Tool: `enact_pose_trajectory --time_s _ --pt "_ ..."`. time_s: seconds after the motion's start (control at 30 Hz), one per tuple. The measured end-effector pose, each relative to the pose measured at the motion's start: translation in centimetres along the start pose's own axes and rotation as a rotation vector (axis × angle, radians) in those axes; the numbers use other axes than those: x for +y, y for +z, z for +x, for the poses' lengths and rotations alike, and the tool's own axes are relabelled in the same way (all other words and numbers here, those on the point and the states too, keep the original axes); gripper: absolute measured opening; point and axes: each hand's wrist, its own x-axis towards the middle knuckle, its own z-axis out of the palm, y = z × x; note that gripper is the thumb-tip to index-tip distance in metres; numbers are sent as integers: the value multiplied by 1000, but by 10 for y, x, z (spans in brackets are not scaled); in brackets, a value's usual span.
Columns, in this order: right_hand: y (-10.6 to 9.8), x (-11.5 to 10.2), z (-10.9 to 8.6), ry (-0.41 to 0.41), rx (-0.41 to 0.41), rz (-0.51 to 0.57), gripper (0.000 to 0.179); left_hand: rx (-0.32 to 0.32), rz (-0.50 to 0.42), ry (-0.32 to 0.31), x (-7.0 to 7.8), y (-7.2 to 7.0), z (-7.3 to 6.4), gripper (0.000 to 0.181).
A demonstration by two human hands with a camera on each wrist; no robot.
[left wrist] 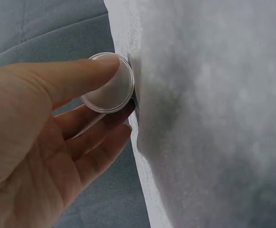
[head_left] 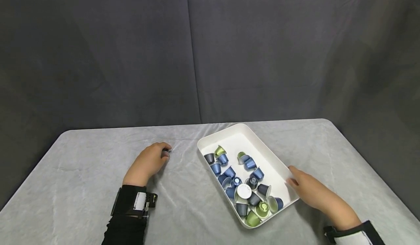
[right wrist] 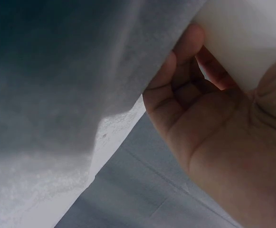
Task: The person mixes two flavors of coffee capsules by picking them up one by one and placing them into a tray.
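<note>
Between thumb and fingers my left hand point(head_left: 149, 163) pinches a coffee capsule point(head_left: 165, 153), low over the cloth left of the tray. The capsule's round foil lid point(left wrist: 110, 90) faces the camera in the left wrist view; its body is mostly hidden. My right hand point(head_left: 310, 188) grips the right side of a white rectangular tray point(head_left: 241, 130), thumb at the rim and fingers curled below it. Blue, dark grey and green coffee capsules lie loosely in the tray, among them a green capsule point(head_left: 253, 218), a blue capsule point(head_left: 257, 174) and a white-lidded capsule point(head_left: 244, 191).
A pale grey cloth point(head_left: 82, 201) covers the table, slightly wrinkled near the left hand. The tray stands at an angle, right of the middle. Behind the table's far edge hangs a dark grey curtain point(head_left: 131, 55).
</note>
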Motion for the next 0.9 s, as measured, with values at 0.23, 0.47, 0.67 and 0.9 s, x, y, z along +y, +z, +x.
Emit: enact_pose_trajectory --time_s 0.23,0.47,0.67,0.9 --pt "2 -1 -1 -6 6 3 35 34 -3 9 -1 0 -2 31" --pt "0 0 1 -5 6 -20 41 70 9 29 3 3 0 29" --pt "0 1 1 -10 9 -26 42 102 23 56 12 3 -1 31" --pt "2 2 0 -28 25 -14 38 147 53 106 26 2 -3 30"
